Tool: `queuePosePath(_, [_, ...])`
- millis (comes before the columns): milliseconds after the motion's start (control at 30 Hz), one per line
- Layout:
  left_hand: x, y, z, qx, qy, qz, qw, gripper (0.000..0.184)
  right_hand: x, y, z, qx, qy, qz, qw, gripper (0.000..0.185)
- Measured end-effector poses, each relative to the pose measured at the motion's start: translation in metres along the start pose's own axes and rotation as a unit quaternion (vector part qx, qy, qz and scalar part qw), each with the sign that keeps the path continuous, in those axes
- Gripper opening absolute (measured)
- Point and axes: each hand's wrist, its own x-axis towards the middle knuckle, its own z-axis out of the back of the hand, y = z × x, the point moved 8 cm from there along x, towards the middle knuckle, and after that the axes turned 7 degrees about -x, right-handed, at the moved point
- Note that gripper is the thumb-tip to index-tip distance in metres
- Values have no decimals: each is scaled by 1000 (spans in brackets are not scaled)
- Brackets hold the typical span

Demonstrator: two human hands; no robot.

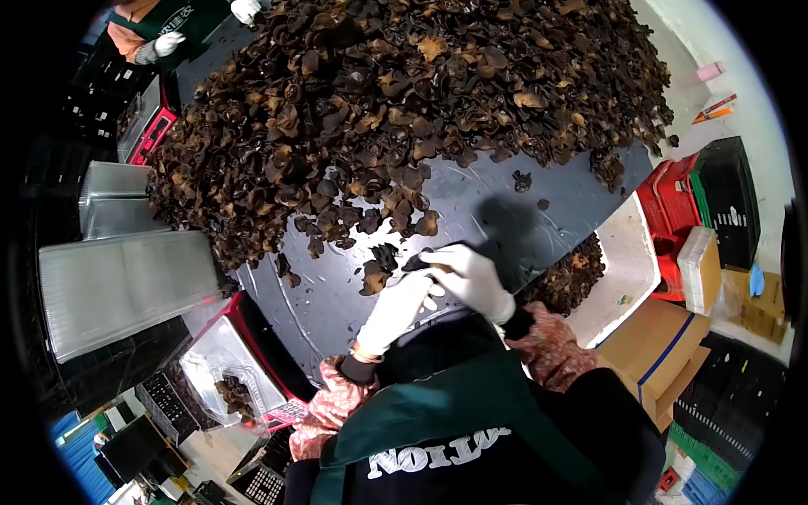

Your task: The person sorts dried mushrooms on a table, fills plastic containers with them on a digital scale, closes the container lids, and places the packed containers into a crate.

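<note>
White gloves cover both of my hands, which meet over the near edge of the grey table (320,307). My right hand (467,276) is closed on a dark mushroom piece (414,263) at its fingertips. Close beside it, my left hand (402,310) has its fingers bent together near the same piece; whatever they grip is hidden. Just beyond my hands lie a few loose dark pieces (376,273). A large heap of brown-black mushrooms (353,109) covers the far part of the table.
Clear plastic boxes (130,282) are stacked at left, above a scale (231,366) bearing a tray of mushrooms. At right are a white foam box (631,269), red crates (669,202) and a cardboard box (652,345). Another person's gloved hand (169,44) shows at upper left.
</note>
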Motion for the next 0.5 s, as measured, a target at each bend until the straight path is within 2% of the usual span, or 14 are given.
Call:
queuePosePath(33, [8,-6,-7,67,2,-36,997,34,-13,-15,16,-3,-4,-69,998,25])
queuePosePath(100, [22,-41,12,164,-89,-109,976,24,-44,-39,70,-20,-132,-144,981,23])
queuePosePath(133, [31,-52,33,286,-167,-194,924,20,-61,-48,96,-84,-166,-158,970,24])
queuePosePath(167, [37,-77,45,346,-239,-278,864,18,-81,-56,123,-148,-199,-170,954,26])
queuePosePath(200, [50,-84,67,319,-288,-329,841,21,-100,-70,142,-256,-183,-158,936,30])
queuePosePath(233, [64,-98,76,365,-296,-366,803,24,-115,-81,153,-361,-164,-142,907,33])
queuePosePath(300, [100,-94,91,476,-273,-310,776,43,-125,-80,165,-468,-161,-144,857,40])
queuePosePath(367, [122,-67,90,583,-214,-234,748,53,-108,-67,160,-465,-177,-135,857,41])
queuePosePath(400, [125,-56,91,584,-200,-218,756,56,-91,-60,149,-416,-183,-99,885,40])
queuePosePath(433, [118,-57,88,593,-210,-222,745,46,-72,-53,136,-364,-188,-64,910,40])
queuePosePath(500, [103,-47,98,531,-221,-222,787,36,-33,-47,100,-279,-160,-41,946,38])
